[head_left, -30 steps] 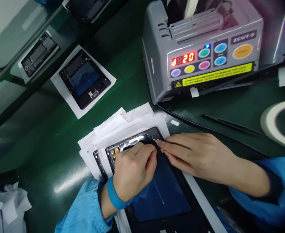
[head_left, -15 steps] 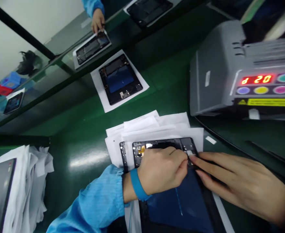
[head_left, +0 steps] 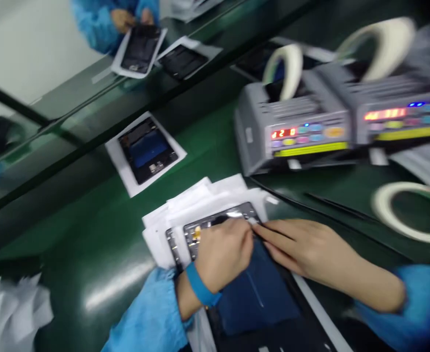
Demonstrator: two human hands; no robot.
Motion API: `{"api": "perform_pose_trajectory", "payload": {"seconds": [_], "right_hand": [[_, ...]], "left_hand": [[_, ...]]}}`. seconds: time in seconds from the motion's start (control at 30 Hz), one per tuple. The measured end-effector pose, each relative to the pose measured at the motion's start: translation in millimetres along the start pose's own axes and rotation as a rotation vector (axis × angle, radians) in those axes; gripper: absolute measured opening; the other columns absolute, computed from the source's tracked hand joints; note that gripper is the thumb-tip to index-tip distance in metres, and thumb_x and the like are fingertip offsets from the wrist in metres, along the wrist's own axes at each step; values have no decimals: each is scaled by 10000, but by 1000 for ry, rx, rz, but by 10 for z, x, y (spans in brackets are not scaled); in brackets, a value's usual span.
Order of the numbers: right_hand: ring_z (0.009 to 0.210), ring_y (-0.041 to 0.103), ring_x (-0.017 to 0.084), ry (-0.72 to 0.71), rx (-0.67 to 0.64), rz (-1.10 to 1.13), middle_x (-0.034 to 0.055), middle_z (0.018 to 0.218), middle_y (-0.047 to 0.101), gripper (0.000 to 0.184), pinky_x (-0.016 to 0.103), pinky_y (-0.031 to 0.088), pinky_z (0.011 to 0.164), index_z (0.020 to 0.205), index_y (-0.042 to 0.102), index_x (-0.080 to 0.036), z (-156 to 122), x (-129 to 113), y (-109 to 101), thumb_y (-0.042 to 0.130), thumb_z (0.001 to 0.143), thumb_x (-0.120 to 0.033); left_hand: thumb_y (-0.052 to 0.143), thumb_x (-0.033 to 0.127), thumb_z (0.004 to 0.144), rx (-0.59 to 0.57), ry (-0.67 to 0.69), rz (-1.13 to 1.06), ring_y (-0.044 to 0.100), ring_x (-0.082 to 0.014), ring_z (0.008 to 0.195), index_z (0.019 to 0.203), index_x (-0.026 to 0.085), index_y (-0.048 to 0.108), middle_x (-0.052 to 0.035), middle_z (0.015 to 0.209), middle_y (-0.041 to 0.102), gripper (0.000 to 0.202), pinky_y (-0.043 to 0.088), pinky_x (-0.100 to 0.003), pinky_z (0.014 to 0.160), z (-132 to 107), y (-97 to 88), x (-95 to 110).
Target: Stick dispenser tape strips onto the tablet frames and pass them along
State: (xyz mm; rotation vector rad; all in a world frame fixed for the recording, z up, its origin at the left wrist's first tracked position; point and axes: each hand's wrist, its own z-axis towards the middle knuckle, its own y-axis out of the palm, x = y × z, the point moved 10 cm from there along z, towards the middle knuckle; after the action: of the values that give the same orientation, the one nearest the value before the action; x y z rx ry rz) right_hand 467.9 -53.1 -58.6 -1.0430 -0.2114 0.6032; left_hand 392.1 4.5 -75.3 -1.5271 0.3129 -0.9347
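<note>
An open black tablet body (head_left: 237, 274) with a blue panel lies on several white sheets (head_left: 185, 205) on the green belt. My left hand (head_left: 220, 256) rests on its upper part with fingers curled, pinching at a spot near the top right corner. My right hand (head_left: 303, 249) lies flat beside it, fingers together and stretched toward the same spot. The fingertips of both hands nearly meet there. What they press or hold is too small and blurred to name.
Two grey tape dispensers (head_left: 295, 122) with red displays stand at the back right, tape rolls (head_left: 405, 210) beside them. Another open tablet on paper (head_left: 147, 149) lies further up the belt. Another person's hands (head_left: 127, 19) hold a tablet at the far top. Crumpled white sheets (head_left: 10, 308) lie bottom left.
The view has swung and pulled back, blurring, so a second dispenser and the far person show. My hands stay at the tablet's top right corner.
</note>
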Motion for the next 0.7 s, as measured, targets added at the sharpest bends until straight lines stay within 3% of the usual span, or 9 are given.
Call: {"api": "perform_pose_trajectory", "payload": {"seconds": [0.1, 0.2, 0.3, 0.37, 0.5, 0.6, 0.7], "right_hand": [[767, 662, 141, 72, 91, -117, 30, 933, 730, 177, 296, 551, 748, 1073, 681, -167, -66, 162, -274, 559, 959, -228], [834, 671, 150, 217, 285, -375, 41, 947, 736, 146, 289, 542, 795, 1052, 666, -173, -380, 577, -734, 648, 917, -226], [878, 677, 186, 363, 359, -535, 90, 1009, 733, 169, 318, 534, 767, 1087, 658, -173, -707, 1050, -1028, 627, 924, -203], [891, 678, 193, 396, 356, -557, 91, 1035, 731, 173, 324, 528, 756, 1100, 665, -185, -780, 1305, -1041, 592, 947, -221], [900, 676, 180, 381, 332, -540, 74, 1058, 736, 179, 305, 517, 761, 1091, 690, -191, -648, 1607, -870, 570, 969, -246], [833, 673, 169, 373, 329, -508, 57, 1001, 741, 158, 300, 503, 715, 1032, 711, -197, -571, 1672, -841, 570, 974, -242], [765, 653, 154, 339, 353, -420, 42, 899, 722, 145, 282, 484, 669, 932, 712, -198, -568, 1579, -911, 581, 973, -243]], "left_hand": [[494, 156, 928, 79, 57, -3, 624, -145, 575, 840, 205, 628, 8, 694, 669, 167, 421, -251, 544, 52, -126, 21], [482, 224, 948, 135, 89, 6, 608, -138, 525, 861, 212, 637, 23, 677, 653, 178, 407, -248, 519, 126, -194, -7], [477, 264, 948, 135, 108, 12, 594, -133, 487, 837, 217, 639, 42, 616, 611, 202, 395, -240, 490, 151, -216, 23], [472, 266, 942, 134, 107, 23, 580, -128, 466, 815, 217, 636, 51, 586, 586, 213, 389, -234, 481, 143, -240, 58], [468, 259, 936, 136, 95, 20, 559, -119, 450, 794, 211, 634, 57, 563, 561, 223, 378, -224, 474, 148, -287, 77], [478, 225, 919, 120, 75, -1, 545, -118, 451, 771, 206, 630, 55, 551, 550, 213, 362, -225, 477, 160, -277, 55], [504, 156, 888, 76, 47, -13, 548, -121, 480, 756, 199, 626, 49, 565, 555, 185, 357, -231, 488, 131, -197, 74]]}}
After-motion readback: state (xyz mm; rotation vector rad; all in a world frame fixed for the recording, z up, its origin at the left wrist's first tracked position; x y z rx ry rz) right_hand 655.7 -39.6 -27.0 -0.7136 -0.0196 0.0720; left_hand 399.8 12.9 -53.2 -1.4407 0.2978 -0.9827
